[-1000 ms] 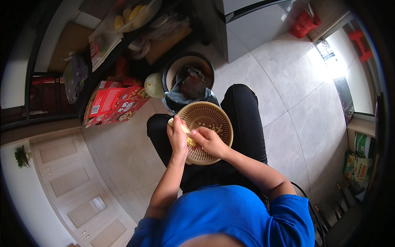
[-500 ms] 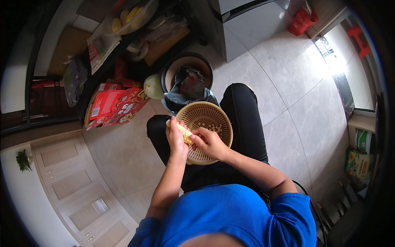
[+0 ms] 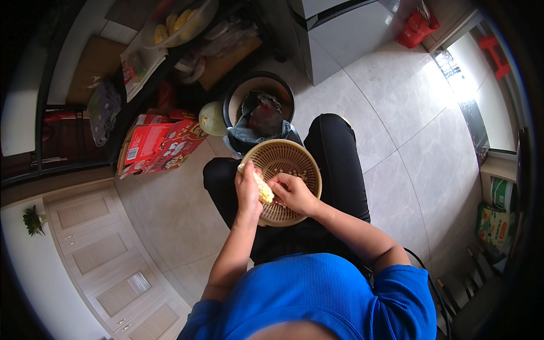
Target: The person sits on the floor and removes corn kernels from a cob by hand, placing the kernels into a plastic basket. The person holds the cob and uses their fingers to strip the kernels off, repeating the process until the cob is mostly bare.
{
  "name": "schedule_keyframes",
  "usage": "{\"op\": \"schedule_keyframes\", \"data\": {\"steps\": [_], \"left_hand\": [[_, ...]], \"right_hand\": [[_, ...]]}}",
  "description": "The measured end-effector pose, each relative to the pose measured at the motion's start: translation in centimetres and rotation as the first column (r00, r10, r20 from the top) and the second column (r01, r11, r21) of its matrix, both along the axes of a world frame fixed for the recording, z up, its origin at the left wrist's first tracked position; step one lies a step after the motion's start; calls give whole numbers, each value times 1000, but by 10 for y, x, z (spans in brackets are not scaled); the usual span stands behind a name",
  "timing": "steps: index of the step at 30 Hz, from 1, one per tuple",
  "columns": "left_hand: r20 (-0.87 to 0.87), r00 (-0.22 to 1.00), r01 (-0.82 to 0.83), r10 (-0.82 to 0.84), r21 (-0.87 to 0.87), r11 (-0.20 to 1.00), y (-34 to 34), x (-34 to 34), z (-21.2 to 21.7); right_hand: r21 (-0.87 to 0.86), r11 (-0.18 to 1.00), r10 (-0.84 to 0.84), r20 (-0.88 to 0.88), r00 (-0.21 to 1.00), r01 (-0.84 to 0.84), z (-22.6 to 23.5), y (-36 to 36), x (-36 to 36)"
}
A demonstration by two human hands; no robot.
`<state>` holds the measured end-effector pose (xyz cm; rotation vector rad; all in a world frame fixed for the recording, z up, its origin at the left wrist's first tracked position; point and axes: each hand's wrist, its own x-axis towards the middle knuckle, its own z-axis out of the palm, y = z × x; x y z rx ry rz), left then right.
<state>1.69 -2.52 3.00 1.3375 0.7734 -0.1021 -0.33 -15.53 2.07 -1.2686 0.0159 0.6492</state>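
Note:
My left hand is wrapped round a pale yellow corn cob, tilted over the left side of a tan slotted plastic basket. The basket rests on my lap between my legs. Close to the cob's lower end is my right hand, its fingers curled and pressed together above the basket; anything within them is hidden. Loose corn kernels lie scattered on the basket's bottom, partly covered by my right hand.
Just beyond the basket stands a bin with a dark liner. A pale round melon or gourd and a red carton sit to its left. More cobs fill a bowl on the shelf. A grey cabinet-like appliance stands far ahead.
My left hand has shifted slightly right and turned the cob, showing more of its lower end. My right fingers have moved from on the cob to just beside it.

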Motion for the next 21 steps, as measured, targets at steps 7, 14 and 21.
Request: {"op": "schedule_keyframes", "data": {"steps": [7,14,21], "left_hand": [[-66,998,-8,16,128,992,-5,2,10],[-77,994,-82,80,-22,996,-1,0,-3],[-168,961,276,-218,593,757,-2,0,1]], "right_hand": [[31,1000,4,111,994,-8,0,5,-9],[-101,988,-98,150,984,114,5,10,-10],[-171,985,43,264,964,3,-26,11,-7]]}}
